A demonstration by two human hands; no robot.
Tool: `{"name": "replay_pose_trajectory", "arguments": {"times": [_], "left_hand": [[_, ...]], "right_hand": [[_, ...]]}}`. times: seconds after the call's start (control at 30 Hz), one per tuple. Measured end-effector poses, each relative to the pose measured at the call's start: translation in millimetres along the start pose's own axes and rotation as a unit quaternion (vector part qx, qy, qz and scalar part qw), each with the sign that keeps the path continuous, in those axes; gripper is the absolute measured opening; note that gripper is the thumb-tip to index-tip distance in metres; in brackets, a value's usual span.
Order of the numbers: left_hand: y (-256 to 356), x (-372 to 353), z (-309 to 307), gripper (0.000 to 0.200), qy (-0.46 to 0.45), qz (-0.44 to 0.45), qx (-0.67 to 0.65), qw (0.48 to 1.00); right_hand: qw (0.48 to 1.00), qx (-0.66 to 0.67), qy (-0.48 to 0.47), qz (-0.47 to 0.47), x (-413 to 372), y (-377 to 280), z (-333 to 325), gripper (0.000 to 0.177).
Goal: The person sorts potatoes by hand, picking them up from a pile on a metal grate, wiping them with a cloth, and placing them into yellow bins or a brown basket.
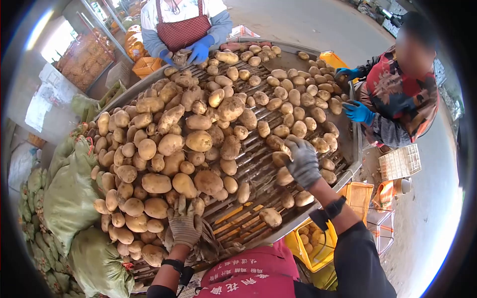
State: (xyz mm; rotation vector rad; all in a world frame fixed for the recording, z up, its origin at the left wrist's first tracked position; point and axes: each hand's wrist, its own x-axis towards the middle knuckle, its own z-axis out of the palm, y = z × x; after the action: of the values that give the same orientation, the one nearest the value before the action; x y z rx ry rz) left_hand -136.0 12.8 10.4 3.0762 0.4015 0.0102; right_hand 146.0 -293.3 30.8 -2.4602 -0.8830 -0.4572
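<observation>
Potatoes (171, 144) lie heaped on a slatted sorting table (223, 213), thickest on the left and thinner to the right. My left hand (185, 226), in a grey knit glove, rests at the near edge of the heap with its fingers stretched toward the potatoes. A crumpled, dirty cloth or sack (206, 246) lies beside it. Over on the right, my right hand (302, 161), in a dirty grey glove, reaches across the slats with fingers apart against a few potatoes (280, 159). Its fingertips are partly hidden, and I see no potato lifted.
Two people in blue gloves, one at the far side (186, 30) and one at the right (402, 89), handle potatoes. Full green sacks (69, 198) crowd the left. A yellow crate (310, 253) with potatoes sits below the near edge; other crates (357, 196) stand right.
</observation>
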Motion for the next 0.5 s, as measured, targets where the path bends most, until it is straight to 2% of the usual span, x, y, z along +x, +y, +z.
{"name": "replay_pose_trajectory", "arguments": {"times": [0.07, 0.13, 0.2, 0.27, 0.3, 0.33, 0.4, 0.43, 0.5], "left_hand": [[0.1, -0.3, 1.5, 0.059, 0.003, 0.0, 0.006, 1.0], [-0.6, -0.7, 1.3, 0.06, 0.006, 0.002, -0.007, 1.0], [-3.2, -1.0, 3.6, 0.06, 0.021, 0.013, 0.004, 1.0], [-3.1, -1.3, 4.0, 0.059, 0.022, 0.01, -0.014, 1.0], [-2.0, -1.2, 2.0, 0.06, -0.01, -0.001, -0.029, 1.0], [-2.2, -1.3, 2.7, 0.06, -0.01, -0.005, -0.03, 0.999], [-3.0, -2.2, 4.6, 0.059, -0.003, 0.003, -0.032, 0.999], [-3.2, -2.6, 4.6, 0.06, -0.006, 0.001, -0.034, 0.999], [-3.8, -5.1, 7.2, 0.06, -0.002, -0.003, -0.035, 0.999]], "right_hand": [[0.982, 0.151, -0.112, 0.005, 38.2, -21.9, 32.4, 0.049], [0.987, 0.084, -0.135, -0.037, 66.9, -60.9, 66.0, 0.062], [0.985, 0.109, -0.131, 0.011, 104.7, -82.6, 86.6, 0.08], [0.994, -0.003, -0.096, 0.055, 141.9, -73.3, 118.5, 0.094], [0.987, 0.041, -0.136, 0.073, 161.7, -75.1, 105.0, 0.1], [0.982, -0.008, -0.181, 0.058, 177.1, -76.5, 93.3, 0.107], [0.968, -0.125, -0.217, -0.026, 196.1, -52.6, 110.6, 0.094], [0.968, -0.125, -0.217, -0.032, 203.2, -47.6, 108.7, 0.094], [0.942, -0.046, -0.332, -0.029, 207.3, -39.6, 103.3, 0.091]]}}
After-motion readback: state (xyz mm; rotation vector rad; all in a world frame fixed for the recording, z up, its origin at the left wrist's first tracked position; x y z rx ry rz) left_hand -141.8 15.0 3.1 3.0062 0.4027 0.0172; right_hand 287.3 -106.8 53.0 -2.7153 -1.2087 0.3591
